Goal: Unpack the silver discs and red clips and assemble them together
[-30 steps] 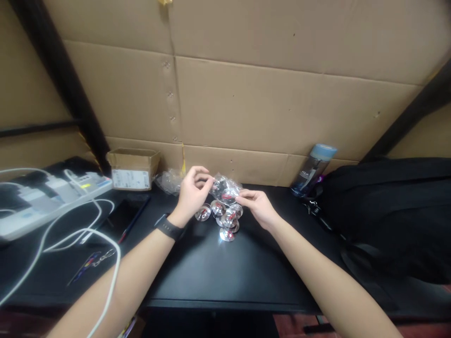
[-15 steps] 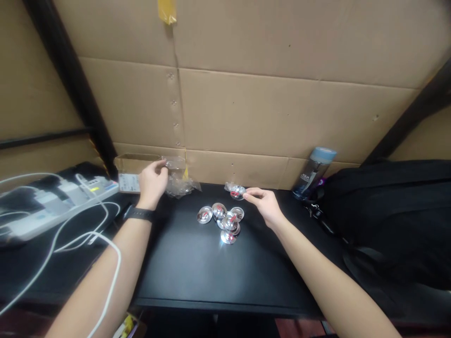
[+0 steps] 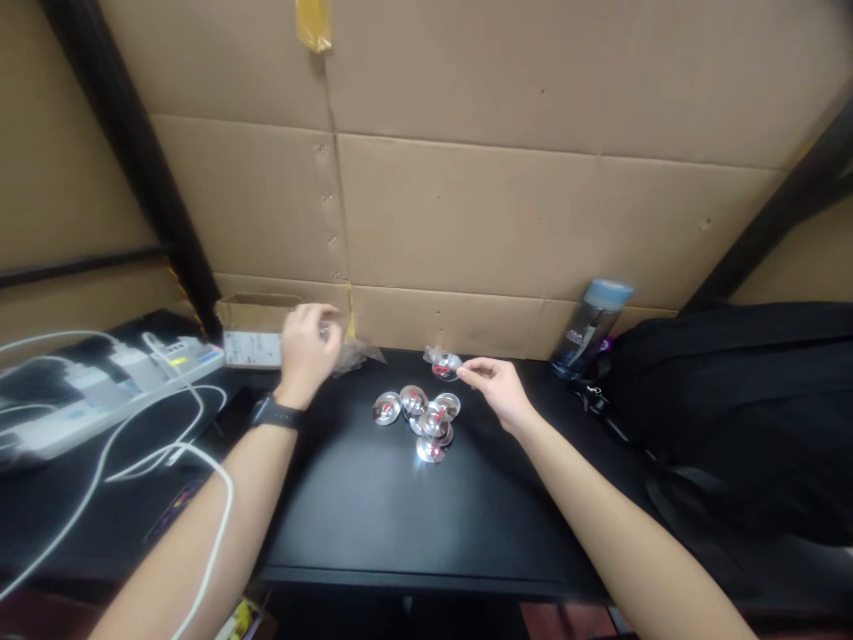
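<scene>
Two bare hands reach over a smooth black table [image 3: 360, 524]. The right hand [image 3: 497, 388] pinches the edge of a shiny, round silver disc with a red middle [image 3: 445, 366], using its thumb and fingers. This disc is near the back of the table, and a small bit of crinkly clear plastic [image 3: 433, 352] shows just behind it. In front of it sits a messy pile of round silver discs with red middles [image 3: 434, 420], some lying on top of others. One more silver disc [image 3: 386, 408] lies at the left side of the pile.

The left hand [image 3: 310, 345], with a black watch [image 3: 276, 413] on its wrist, has bent fingers. It is blurry, so I cannot tell if it holds anything. It is in front of a brown cardboard box with a white label [image 3: 250, 316], and crumpled clear plastic [image 3: 360, 354] is just beside it. A see-through bottle with a blue lid [image 3: 585, 331] stands next to a big black cloth bag [image 3: 739, 418].
</scene>
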Tool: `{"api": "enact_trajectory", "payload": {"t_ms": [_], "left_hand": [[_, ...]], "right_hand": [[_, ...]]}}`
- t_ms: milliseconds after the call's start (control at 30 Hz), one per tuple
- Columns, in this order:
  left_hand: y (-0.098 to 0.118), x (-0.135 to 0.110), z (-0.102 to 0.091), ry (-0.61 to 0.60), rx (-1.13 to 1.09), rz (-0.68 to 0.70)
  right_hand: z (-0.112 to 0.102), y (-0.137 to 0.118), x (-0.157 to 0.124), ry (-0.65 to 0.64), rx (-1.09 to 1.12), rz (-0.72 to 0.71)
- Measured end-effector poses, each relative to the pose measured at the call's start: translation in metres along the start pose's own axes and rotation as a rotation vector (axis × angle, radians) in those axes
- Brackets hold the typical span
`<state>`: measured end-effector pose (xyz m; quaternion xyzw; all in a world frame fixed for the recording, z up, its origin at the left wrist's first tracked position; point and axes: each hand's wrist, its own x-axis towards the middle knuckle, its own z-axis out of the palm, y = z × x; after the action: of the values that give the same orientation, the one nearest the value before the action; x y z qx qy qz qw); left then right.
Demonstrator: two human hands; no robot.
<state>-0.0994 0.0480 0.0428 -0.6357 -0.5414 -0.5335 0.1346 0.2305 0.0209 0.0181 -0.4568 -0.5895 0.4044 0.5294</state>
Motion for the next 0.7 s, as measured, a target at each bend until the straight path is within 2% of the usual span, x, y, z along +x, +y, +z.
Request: {"api": "enact_trajectory", "payload": {"t_ms": [33, 167, 200, 267, 467, 600, 700], "left_hand": [[0.014, -0.006, 0.003, -0.069, -0.126, 0.032], [0.066, -0.037, 0.02, -0.557, -0.638, 0.107], [0.074, -0.044, 0.024, -0.672, -0.733, 0.098], [0.084, -0.057, 0.032, -0.783, -0.881, 0.013], [0.087, -0.073, 0.05, -0.785, -1.228, -0.32], [0.089, -0.071, 0.048, -0.791, -1.282, -0.429], [0.089, -0.067, 0.046, -0.735, -1.257, -0.495]], "right_hand": [[0.001, 0.0, -0.001, -0.018, 0.014, 0.005], [0.006, -0.001, -0.006, -0.122, 0.114, 0.053], [0.008, -0.002, -0.007, -0.157, 0.153, 0.074], [0.011, -0.002, -0.01, -0.217, 0.225, 0.121], [0.015, -0.004, -0.013, -0.251, 0.311, 0.17], [0.014, -0.004, -0.013, -0.221, 0.309, 0.163], [0.013, -0.004, -0.012, -0.182, 0.308, 0.161]]}}
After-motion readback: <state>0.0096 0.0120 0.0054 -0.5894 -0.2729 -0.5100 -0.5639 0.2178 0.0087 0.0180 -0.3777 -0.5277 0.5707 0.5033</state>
